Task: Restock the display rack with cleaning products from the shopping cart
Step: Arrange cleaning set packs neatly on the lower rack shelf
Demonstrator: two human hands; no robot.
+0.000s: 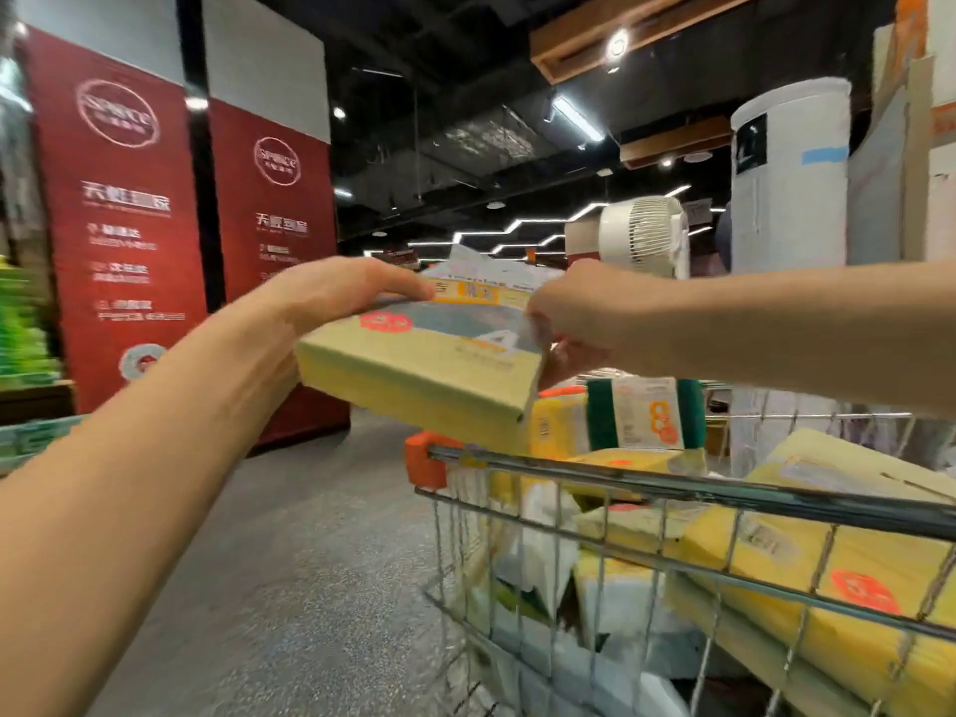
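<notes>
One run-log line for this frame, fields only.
stage: pack lifted from cart | left hand: grips yellow pack | right hand: pinches pack's end | cart: more packs inside

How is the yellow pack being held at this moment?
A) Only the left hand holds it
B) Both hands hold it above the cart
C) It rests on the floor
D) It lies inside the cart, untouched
B: the left hand grips one end of the yellow pack and the right hand pinches the other, above the cart rim.
</notes>
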